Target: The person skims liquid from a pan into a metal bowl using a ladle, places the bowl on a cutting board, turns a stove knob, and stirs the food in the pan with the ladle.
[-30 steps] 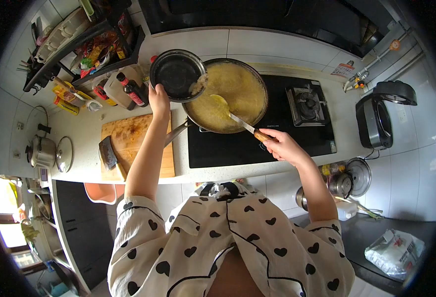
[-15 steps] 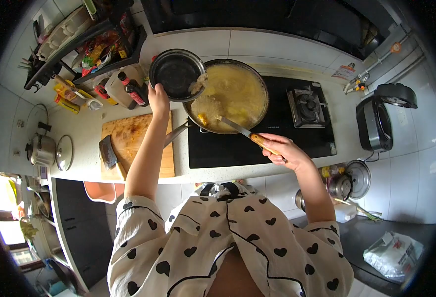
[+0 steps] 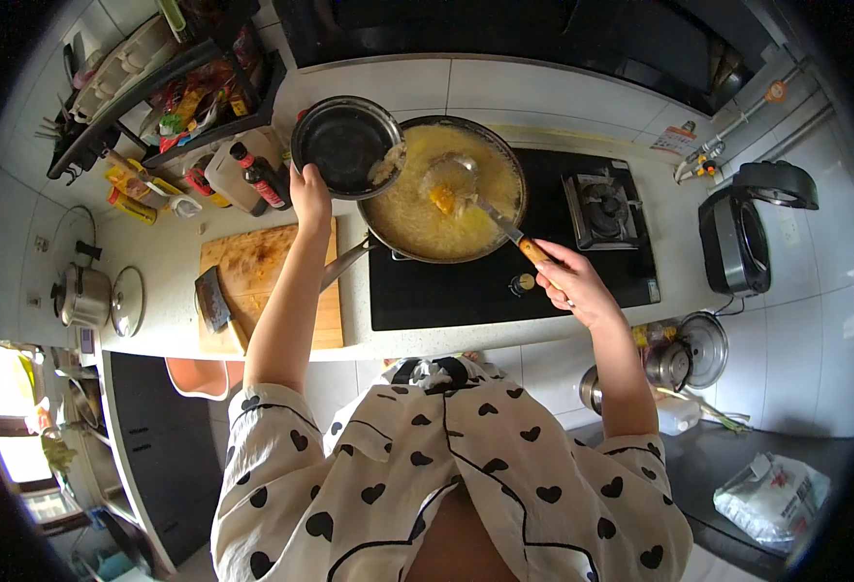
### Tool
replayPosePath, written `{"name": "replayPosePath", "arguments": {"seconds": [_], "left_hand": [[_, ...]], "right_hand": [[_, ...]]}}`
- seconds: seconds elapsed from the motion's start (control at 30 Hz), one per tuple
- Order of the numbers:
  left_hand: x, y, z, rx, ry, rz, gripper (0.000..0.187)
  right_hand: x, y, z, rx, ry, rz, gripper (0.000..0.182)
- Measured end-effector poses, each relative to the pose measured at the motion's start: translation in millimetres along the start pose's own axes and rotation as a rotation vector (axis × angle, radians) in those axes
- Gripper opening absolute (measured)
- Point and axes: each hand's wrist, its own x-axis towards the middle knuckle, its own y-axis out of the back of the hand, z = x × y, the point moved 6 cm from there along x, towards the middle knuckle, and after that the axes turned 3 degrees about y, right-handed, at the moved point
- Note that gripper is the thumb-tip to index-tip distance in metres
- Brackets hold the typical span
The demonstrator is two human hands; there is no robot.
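Observation:
My left hand (image 3: 311,197) grips the near rim of a black bowl (image 3: 341,145), tilted at the upper left edge of a wok (image 3: 521,209). Pale residue clings to the bowl's right lip. Yellowish bubbling liquid (image 3: 417,228) fills much of the wok. The fingers of my right hand (image 3: 579,283) wrap around the wooden handle of a ladle (image 3: 522,240). Its round head lies in the liquid near the wok's middle, and an orange-yellow lump (image 3: 441,200) shows beside it. The wok's handle (image 3: 347,263) points down and left, partly behind my left forearm.
Left of the black stove (image 3: 417,306), a cleaver (image 3: 213,301) lies on a wooden cutting board (image 3: 252,254). A dark sauce bottle (image 3: 260,177) stands behind it. To the right are a second burner (image 3: 603,209) and a black lidded bin (image 3: 735,242).
My right hand has moved right and slightly up, shifting the ladle head from the wok's lower left to its middle. The orange-yellow lump moved with it. My left hand and the bowl stay put.

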Motion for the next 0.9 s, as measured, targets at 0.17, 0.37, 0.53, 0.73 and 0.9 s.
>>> {"name": "replayPosePath", "arguments": {"seconds": [0.17, 0.37, 0.53, 0.73, 0.9], "left_hand": [[1.0, -2.5, -1.9, 0.002, 0.010, -0.012, 0.035], [-1.1, -4.3, 1.3, 0.057, 0.039, -0.008, 0.038], [-4.9, -13.6, 12.1, 0.051, -0.004, -0.026, 0.039], [-11.6, -26.0, 21.0, 0.101, -0.017, -0.039, 0.040], [-16.4, -36.3, 24.8, 0.235, -0.095, -0.087, 0.046]], "right_hand": [[3.5, 9.2, -6.3, -0.184, 0.089, 0.152, 0.050], [14.2, 22.9, -6.3, -0.704, 0.375, 0.319, 0.044], [7.6, 17.7, -9.9, -0.777, 0.426, 0.342, 0.044], [4.5, 12.1, -6.9, -1.120, 0.536, 0.436, 0.049], [3.5, 11.4, 0.0, -1.203, 0.518, 0.445, 0.051]]}}
